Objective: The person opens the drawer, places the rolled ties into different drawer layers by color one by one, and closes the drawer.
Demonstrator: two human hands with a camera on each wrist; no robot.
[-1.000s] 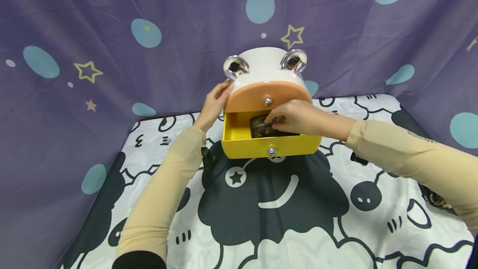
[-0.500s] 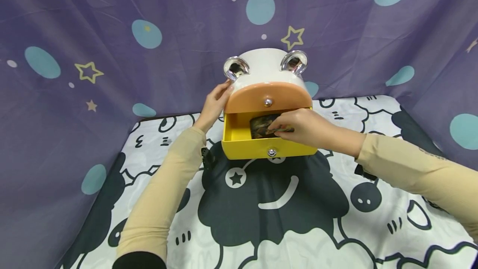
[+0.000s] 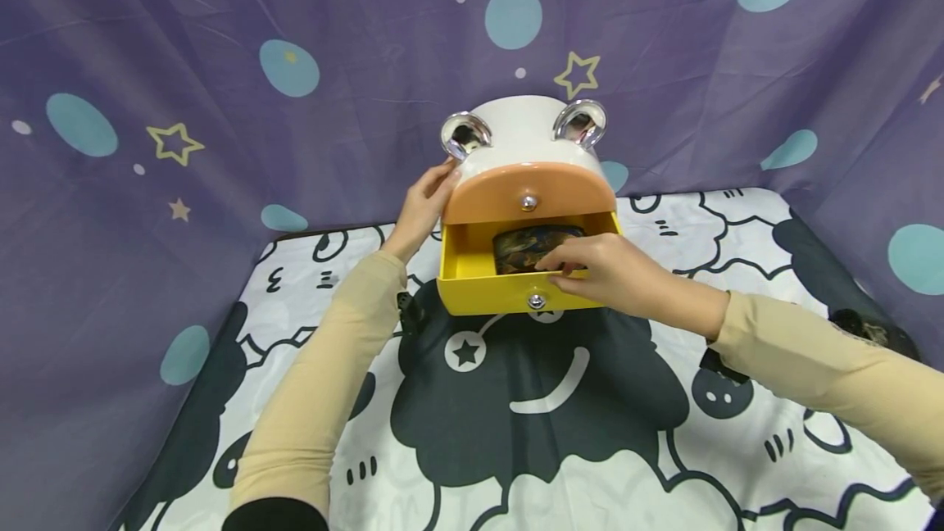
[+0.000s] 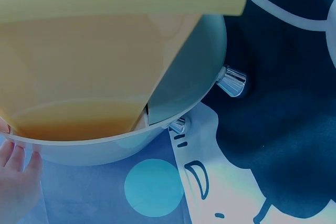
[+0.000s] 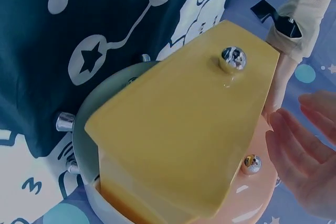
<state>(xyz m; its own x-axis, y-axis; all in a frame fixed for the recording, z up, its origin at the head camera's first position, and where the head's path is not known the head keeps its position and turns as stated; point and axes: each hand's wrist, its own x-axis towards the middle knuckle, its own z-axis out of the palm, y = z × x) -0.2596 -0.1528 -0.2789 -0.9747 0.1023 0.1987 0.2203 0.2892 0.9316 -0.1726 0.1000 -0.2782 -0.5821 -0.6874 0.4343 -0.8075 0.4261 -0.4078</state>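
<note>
A small white storage box [image 3: 519,129] with chrome-ringed eyes has an orange drawer [image 3: 487,197] pushed in and a yellow drawer [image 3: 472,295] pulled out below. Inside the yellow drawer lies a dark, flat item with a brownish-gold pattern [image 3: 519,248]; its kind is not clear. My left hand [image 3: 424,207] rests against the box's left side, fingertips just below the eye. My right hand [image 3: 608,269] hovers over the drawer's front edge, fingers loosely bent beside the dark item. The right wrist view shows that hand's fingers [image 5: 302,150] relaxed with nothing visible between them.
Beneath the box spreads a black-and-white cartoon sheet [image 3: 546,465]. A purple curtain [image 3: 354,129] with stars and blue dots hangs close behind. Round chrome knobs [image 3: 536,301] stick out from the drawer fronts.
My right hand has drawn back toward the drawer's front right, from over the dark item, which is now more visible and stays in the drawer. The left hand has not moved.
</note>
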